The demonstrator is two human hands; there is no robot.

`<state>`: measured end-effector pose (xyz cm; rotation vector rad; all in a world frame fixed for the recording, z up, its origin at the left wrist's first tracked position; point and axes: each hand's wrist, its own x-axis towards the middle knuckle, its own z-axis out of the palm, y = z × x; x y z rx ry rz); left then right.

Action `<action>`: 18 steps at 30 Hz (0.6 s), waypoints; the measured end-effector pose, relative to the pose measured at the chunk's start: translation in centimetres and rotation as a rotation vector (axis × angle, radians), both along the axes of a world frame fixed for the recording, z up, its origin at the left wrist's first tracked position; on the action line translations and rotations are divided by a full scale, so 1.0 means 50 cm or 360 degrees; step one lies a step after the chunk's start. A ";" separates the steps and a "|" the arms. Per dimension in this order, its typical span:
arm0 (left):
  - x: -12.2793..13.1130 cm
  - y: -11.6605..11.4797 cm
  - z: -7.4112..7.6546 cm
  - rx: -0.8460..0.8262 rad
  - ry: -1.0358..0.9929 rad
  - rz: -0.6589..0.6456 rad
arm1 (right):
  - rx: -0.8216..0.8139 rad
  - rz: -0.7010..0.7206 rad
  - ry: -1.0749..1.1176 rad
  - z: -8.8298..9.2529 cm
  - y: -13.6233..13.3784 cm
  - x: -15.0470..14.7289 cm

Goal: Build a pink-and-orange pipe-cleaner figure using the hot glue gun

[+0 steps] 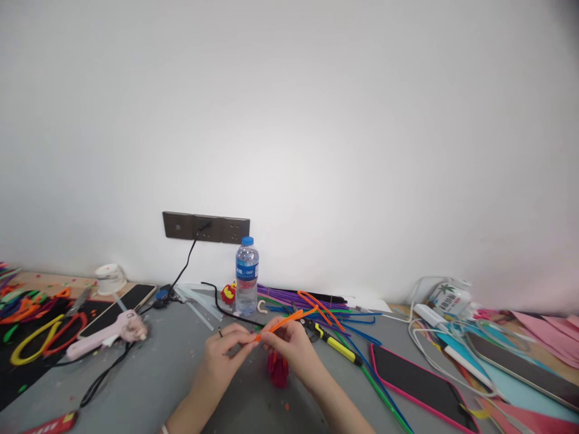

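Observation:
Both hands meet over the middle of the grey work surface (149, 386), pinching an orange pipe cleaner (296, 315) between their fingertips. My left hand (221, 358) holds its near end, fingers closed. Just beside it, my right hand (292, 343) grips the same strip, which extends up to the right past the fingers and bends. Below the right hand lies a dark red, fuzzy bundle (277, 371), partly covered by that hand. Yellow-handled pliers (337, 348) lie right of the right hand.
A water bottle (246, 280) stands behind the hands, beside purple pipe cleaners (298, 298). On the left are a pink glue gun (106, 337), scissors (49, 337) and a phone (120, 307). A pink-rimmed phone (416, 383) and white cables (423, 349) lie right.

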<state>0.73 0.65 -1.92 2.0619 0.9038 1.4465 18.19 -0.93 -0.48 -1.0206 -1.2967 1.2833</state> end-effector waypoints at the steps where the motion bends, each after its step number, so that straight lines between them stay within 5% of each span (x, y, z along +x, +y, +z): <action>1: 0.000 -0.001 0.000 0.0004 0.0005 0.0001 | -0.0016 0.0008 0.0010 0.000 0.000 0.001; 18: 0.002 -0.001 0.006 -0.0153 -0.0065 -0.0036 | -0.0226 0.0076 0.0242 0.007 -0.007 0.000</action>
